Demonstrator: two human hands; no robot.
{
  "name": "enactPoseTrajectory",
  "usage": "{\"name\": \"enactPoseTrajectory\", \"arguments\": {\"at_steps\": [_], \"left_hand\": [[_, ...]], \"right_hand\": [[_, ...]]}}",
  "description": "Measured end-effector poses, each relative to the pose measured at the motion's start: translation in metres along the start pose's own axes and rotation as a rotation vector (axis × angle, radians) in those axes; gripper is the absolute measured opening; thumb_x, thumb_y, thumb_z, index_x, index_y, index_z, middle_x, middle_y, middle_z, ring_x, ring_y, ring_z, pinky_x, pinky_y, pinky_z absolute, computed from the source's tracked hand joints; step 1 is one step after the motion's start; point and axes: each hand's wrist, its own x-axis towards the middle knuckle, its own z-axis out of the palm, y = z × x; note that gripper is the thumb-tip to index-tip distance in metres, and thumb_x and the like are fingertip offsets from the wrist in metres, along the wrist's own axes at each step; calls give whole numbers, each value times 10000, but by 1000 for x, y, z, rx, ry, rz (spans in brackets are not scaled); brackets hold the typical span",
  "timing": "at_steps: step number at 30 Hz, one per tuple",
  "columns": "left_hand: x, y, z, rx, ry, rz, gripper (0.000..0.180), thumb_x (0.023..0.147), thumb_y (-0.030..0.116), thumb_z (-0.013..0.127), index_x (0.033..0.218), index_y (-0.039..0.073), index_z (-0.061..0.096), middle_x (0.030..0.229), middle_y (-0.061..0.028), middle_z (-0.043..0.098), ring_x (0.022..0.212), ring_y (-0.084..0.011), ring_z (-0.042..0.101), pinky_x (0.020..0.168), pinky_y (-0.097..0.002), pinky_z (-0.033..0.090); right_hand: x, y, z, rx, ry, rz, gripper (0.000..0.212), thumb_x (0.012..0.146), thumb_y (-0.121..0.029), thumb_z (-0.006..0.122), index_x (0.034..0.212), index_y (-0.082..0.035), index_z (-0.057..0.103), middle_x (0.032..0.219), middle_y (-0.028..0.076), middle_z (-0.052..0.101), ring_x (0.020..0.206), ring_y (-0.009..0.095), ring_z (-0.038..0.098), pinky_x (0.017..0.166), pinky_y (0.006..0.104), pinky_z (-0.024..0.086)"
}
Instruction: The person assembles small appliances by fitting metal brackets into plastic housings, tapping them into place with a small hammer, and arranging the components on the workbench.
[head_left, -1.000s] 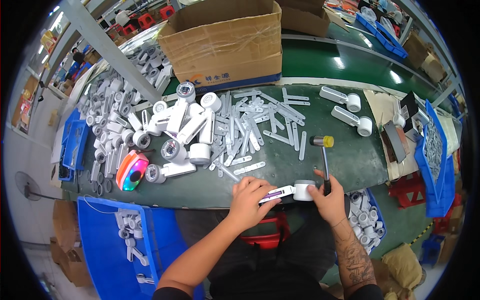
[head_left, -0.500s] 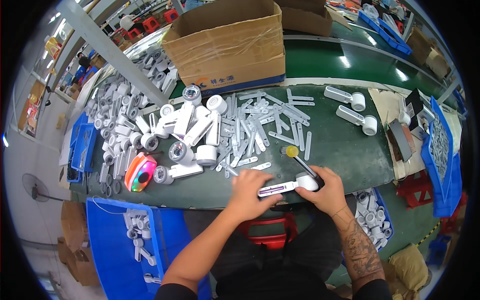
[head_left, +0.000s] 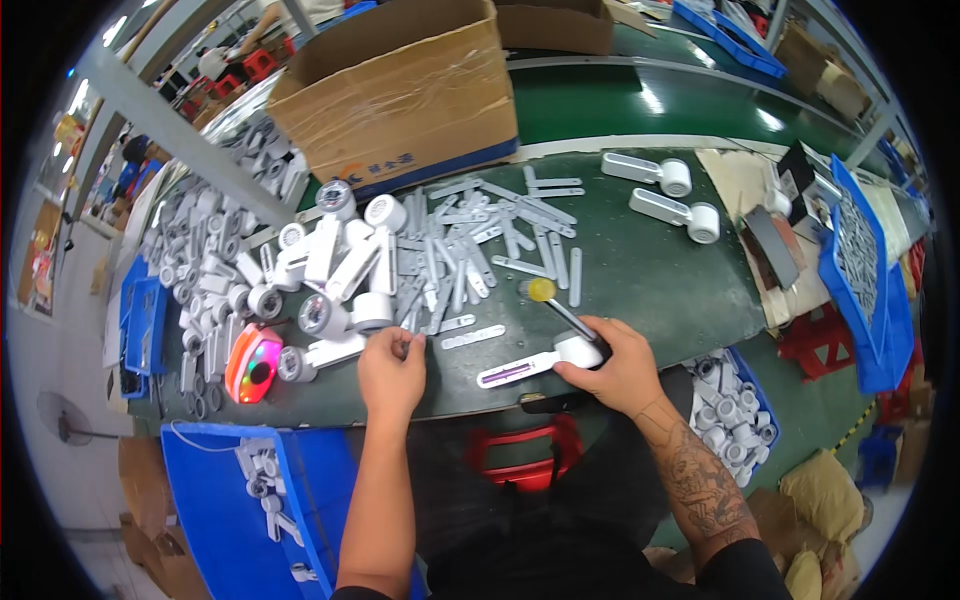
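Observation:
My right hand (head_left: 622, 368) is closed round a small hammer with a yellow head (head_left: 541, 290) and a dark handle. Its thumb also holds the round end of a white long-handled device (head_left: 517, 369), whose narrow recess shows a purple strip inside. My left hand (head_left: 392, 372) is away from that device, with fingertips pinched together at the near edge of a heap of grey plastic strips (head_left: 470, 245). What lies between those fingertips, if anything, is too small to make out. A loose strip (head_left: 473, 337) lies just right of them.
White round-headed devices (head_left: 340, 262) are piled at left, beside an orange gadget with coloured lights (head_left: 254, 364). Two more devices (head_left: 672, 212) lie at right. A cardboard box (head_left: 400, 100) stands behind. Blue bins (head_left: 232, 436) are below the table edge and at right.
My left hand has left the white device's handle and moved left to the strips, its fingers closing. My right hand keeps the hammer and device. The whole view has shifted slightly.

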Motion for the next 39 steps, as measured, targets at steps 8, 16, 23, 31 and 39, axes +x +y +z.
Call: {"name": "enactPoseTrajectory", "arguments": {"at_steps": [8,16,23,31,39], "left_hand": [[-52,53,15,-290,-192,799,214,918,67,796,1131,60,779,994,-117,726,918,-338,648,837,-439,521],[-79,53,50,-346,-78,572,117,891,110,854,1003,86,829,841,-62,644,841,-270,610,792,-402,488],[-85,58,58,-323,39,500,109,898,185,864,996,143,843,839,-13,629,846,-236,591,797,-393,425],[-83,62,55,-244,36,533,118,909,186,862,1008,122,851,891,-29,663,911,-239,609,842,-374,432],[-70,43,72,-503,-87,604,137,906,70,857,1034,30,830,1043,-131,792,968,-270,761,846,-358,573]], "right_hand": [[1,2,-1,-22,5,-7,642,765,-447,938,1260,-82,754,983,101,717,897,307,727,795,407,587],[1,-4,-1,-8,-8,30,680,762,-436,945,1288,-53,744,1009,130,732,922,321,736,825,411,589],[0,1,4,-10,-2,20,681,770,-471,937,1304,-96,742,1019,115,723,921,319,735,806,417,594],[0,0,3,-9,-8,34,692,764,-475,940,1303,-90,741,1023,115,725,924,317,737,810,418,596],[-12,-9,-12,-16,37,-26,641,891,-368,878,1440,-100,686,1010,132,721,913,338,727,819,421,586]]}}
